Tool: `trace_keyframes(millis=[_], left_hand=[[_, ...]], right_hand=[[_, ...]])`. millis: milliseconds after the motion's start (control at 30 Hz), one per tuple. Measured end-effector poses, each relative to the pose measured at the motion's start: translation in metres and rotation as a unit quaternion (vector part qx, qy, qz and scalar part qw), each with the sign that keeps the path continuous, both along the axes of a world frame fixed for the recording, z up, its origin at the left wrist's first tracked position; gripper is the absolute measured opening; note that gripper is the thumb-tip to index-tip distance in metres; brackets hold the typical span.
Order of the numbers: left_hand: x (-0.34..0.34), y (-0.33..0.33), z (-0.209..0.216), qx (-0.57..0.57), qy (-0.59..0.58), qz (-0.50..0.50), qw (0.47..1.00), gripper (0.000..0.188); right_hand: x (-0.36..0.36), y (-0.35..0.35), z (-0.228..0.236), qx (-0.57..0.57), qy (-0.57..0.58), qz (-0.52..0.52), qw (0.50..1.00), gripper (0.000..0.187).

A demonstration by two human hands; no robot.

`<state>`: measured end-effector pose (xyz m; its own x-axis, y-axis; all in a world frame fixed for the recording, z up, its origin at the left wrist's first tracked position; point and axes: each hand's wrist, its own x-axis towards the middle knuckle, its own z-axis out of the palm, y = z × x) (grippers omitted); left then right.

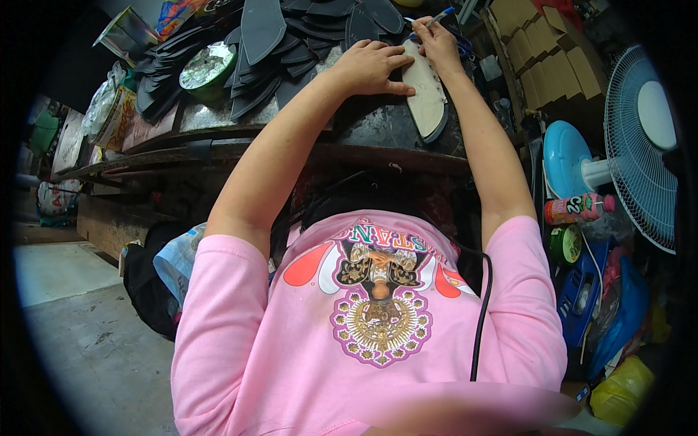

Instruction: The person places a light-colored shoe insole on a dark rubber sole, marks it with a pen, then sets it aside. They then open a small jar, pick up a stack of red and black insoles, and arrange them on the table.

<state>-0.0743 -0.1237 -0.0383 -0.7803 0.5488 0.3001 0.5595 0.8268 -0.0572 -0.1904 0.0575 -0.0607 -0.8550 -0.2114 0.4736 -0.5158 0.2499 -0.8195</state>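
Observation:
A cream, sole-shaped template (427, 105) lies lengthwise on the dark work table (363, 120). Beneath it a dark piece (437, 133) peeks out along the near end and edge. My left hand (374, 69) rests on the template's left side with its fingers spread, holding nothing. In my right hand (439, 49) is a blue and white pen (445, 14), gripped at the template's far right edge. The pen's tip is too small to make out against the edge.
Stacked black cut pieces (262, 33) cover the table's far left, around a green round tin (209, 67). An open can (127, 35) stands beyond them. Cardboard boxes (542, 51), a standing fan (643, 145) and a pink-labelled bottle (578, 208) are on the right.

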Motion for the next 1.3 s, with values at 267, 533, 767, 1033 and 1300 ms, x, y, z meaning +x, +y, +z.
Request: trace_keyframes(millis=[267,533,767,1033,1300], left_hand=[[-0.003,-0.002,-0.004,0.027,0.027,-0.019,0.999,0.080],[0.004,0.000,0.004,0.016,-0.004,-0.002,1.000,0.076],[0.005,0.000,-0.001,0.014,0.018,0.001,1.000,0.075],[0.005,0.001,0.000,0.053,0.001,-0.003,0.999,0.091],[0.015,0.002,0.019,0.216,0.003,0.012,0.976,0.104]], right_hand=[[0.007,-0.002,0.002,0.094,0.051,-0.040,0.993,0.022],[-0.004,0.010,-0.006,-0.010,0.011,-0.066,0.998,0.026],[0.028,0.056,0.040,0.165,0.021,-0.076,0.983,0.030],[0.096,0.051,0.035,0.409,0.018,-0.137,0.902,0.037],[0.106,0.053,0.028,-0.156,-0.042,0.007,0.987,0.020]])
